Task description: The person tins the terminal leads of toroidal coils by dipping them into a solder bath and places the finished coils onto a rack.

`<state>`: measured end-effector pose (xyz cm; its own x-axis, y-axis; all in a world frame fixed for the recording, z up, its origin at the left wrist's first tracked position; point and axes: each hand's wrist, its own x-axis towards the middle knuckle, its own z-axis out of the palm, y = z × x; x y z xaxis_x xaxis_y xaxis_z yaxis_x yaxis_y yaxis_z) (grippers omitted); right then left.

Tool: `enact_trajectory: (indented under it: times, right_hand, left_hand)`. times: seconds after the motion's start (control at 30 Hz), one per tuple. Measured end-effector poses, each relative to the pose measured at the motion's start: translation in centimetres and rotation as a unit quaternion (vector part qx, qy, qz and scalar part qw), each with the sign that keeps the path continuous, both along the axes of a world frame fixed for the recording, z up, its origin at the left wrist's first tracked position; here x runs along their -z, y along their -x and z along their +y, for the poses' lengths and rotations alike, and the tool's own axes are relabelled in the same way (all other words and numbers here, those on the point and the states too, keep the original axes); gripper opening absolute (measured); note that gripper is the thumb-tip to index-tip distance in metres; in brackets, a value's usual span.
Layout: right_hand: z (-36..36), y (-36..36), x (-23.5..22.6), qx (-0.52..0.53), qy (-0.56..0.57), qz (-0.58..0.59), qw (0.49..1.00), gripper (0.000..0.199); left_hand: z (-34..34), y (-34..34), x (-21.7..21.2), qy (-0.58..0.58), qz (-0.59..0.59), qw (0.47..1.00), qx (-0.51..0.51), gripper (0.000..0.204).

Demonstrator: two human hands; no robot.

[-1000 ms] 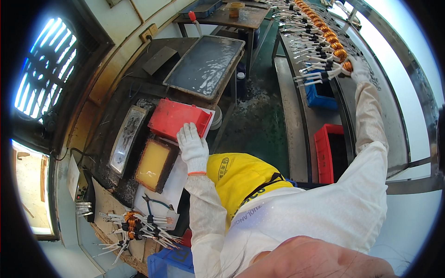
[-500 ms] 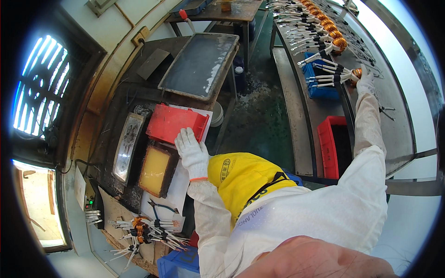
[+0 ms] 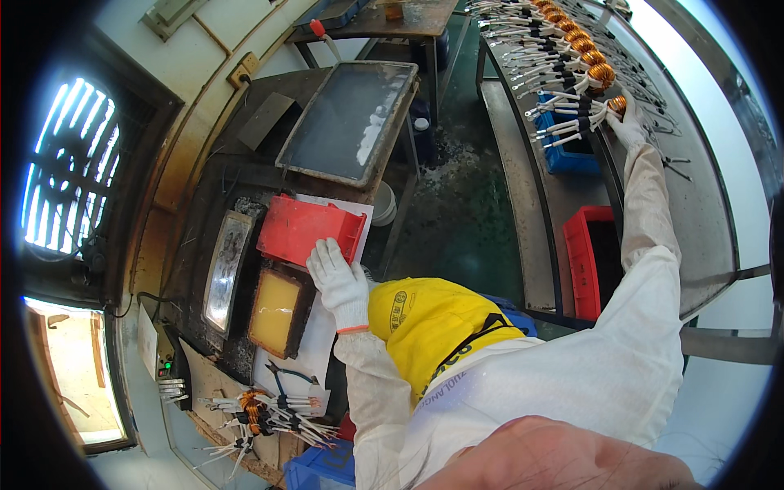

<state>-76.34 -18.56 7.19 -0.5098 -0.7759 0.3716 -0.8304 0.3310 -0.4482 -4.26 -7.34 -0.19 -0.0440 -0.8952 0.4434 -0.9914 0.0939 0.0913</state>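
Observation:
At the right bench my right hand (image 3: pixel 629 131), in a white glove, has its fingers closed around a copper-wound coil (image 3: pixel 617 104). The coil's white-sleeved leads with black bands and metal tips stick out over the bench's left edge. It sits at the near end of a row of similar coils (image 3: pixel 581 46). My left hand (image 3: pixel 340 286), also gloved, has its fingers stretched out flat against the near right corner of a red plastic bin (image 3: pixel 304 229) on the left bench. No object shows in the left hand.
Beside the red bin stand a pan of yellow material (image 3: pixel 276 313) and a long tray of shiny metal (image 3: pixel 228 273). Pliers (image 3: pixel 290 374) and more coils (image 3: pixel 255 412) lie nearer. Under the right bench's edge are a blue bin (image 3: pixel 563 155) and another red bin (image 3: pixel 590 261).
My right hand has moved slightly left and away from me, bringing the coil closer to the row. My left hand stays at the red bin.

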Motion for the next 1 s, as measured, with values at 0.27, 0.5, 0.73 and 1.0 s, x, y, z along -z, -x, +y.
enact_trajectory:
  times: [0.27,0.5,0.73,1.0]
  right_hand:
    - [-7.6,1.2,2.5,0.037,0.131,0.031,0.990,0.084]
    - [-6.4,-0.1,4.2,0.061,0.198,0.028,0.978,0.081]
    - [-2.2,0.4,5.9,0.086,0.173,-0.266,0.944,0.055]
    - [2.0,1.0,6.5,-0.005,0.118,-0.159,0.980,0.038]
  left_hand:
    - [-0.1,0.7,-0.4,-0.016,-0.012,1.000,-0.021,0.075]
    - [-0.2,1.0,-0.6,-0.017,-0.020,0.999,-0.030,0.075]
    - [-0.2,0.8,-0.5,-0.008,0.000,1.000,-0.019,0.073]
    - [0.1,0.3,-0.8,-0.003,0.004,1.000,-0.031,0.069]
